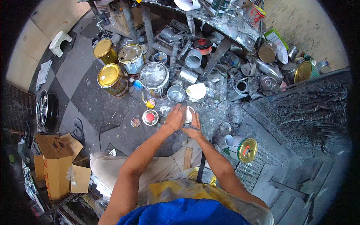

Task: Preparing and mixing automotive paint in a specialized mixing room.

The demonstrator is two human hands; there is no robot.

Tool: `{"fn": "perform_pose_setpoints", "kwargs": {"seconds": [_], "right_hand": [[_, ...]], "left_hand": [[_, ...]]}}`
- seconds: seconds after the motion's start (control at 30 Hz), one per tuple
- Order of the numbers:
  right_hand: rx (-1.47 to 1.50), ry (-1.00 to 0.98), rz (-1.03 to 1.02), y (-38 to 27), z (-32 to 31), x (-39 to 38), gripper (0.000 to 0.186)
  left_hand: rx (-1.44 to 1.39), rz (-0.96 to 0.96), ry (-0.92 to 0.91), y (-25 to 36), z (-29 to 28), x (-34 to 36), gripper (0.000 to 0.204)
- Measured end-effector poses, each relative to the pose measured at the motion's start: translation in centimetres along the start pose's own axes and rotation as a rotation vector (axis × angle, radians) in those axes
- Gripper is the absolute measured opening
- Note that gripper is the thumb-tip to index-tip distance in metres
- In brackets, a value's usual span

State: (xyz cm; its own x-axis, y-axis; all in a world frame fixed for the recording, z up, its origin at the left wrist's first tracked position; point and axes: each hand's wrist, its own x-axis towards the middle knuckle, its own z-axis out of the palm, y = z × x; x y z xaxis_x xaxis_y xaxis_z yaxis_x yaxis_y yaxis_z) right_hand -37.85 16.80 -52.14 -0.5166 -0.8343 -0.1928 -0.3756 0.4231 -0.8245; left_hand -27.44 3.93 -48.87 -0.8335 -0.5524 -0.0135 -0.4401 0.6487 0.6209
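Both my hands are closed round a small round can (pixel 188 115) with a whitish top and a pale rim, low above the floor in front of me. My left hand (pixel 174 119) grips its left side. My right hand (pixel 194 128) holds it from the right and near side; a thin grey strip shows by those fingers, too small to name. Left of my left hand stands a small can with a red cap (pixel 150 117). A small yellow-topped tin (pixel 150 103) and a round lid (pixel 135 122) lie near it. Just beyond my hands is a grey metal cup (pixel 176 93).
Large paint cans (pixel 154 77) stand at the back left. Used cups, tins and scrap (pixel 240 80) crowd beneath a cluttered workbench (pixel 225 26). A green-and-white can (pixel 245 150) stands right of me, a cardboard box (pixel 58 165) and wheel rim (pixel 44 108) left.
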Motion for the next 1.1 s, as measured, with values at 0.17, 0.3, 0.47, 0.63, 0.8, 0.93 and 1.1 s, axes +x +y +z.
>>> {"fn": "perform_pose_setpoints", "kwargs": {"seconds": [0.17,0.3,0.47,0.63,0.8,0.93,1.1], "right_hand": [[-0.205,0.298,-0.320,0.7,-1.0,-2.5,0.082],[-0.047,0.178,-0.190,1.3,-2.3,-4.4,0.029],[0.044,0.058,-0.389,-0.6,-2.2,-5.1,0.020],[0.018,0.052,-0.449,-1.5,-2.8,-5.4,0.021],[-0.031,0.060,-0.347,-1.8,-4.1,-5.0,0.019],[-0.116,0.166,-0.301,-0.2,-4.8,-3.9,0.018],[0.088,0.029,-0.202,-2.5,-5.1,-2.8,0.020]], "left_hand": [[0.252,-0.010,-0.164,-0.2,1.8,2.6,0.040],[0.277,-0.093,-0.253,0.1,2.6,4.2,0.039],[0.266,0.019,-0.173,0.4,3.0,3.8,0.051],[0.387,0.166,-0.307,1.5,2.1,4.2,0.073],[0.486,0.111,-0.377,0.0,3.9,5.4,0.079],[0.256,0.029,-0.257,2.6,1.6,6.1,0.074],[-0.286,0.006,-0.129,3.5,-3.4,6.6,0.072]]}}
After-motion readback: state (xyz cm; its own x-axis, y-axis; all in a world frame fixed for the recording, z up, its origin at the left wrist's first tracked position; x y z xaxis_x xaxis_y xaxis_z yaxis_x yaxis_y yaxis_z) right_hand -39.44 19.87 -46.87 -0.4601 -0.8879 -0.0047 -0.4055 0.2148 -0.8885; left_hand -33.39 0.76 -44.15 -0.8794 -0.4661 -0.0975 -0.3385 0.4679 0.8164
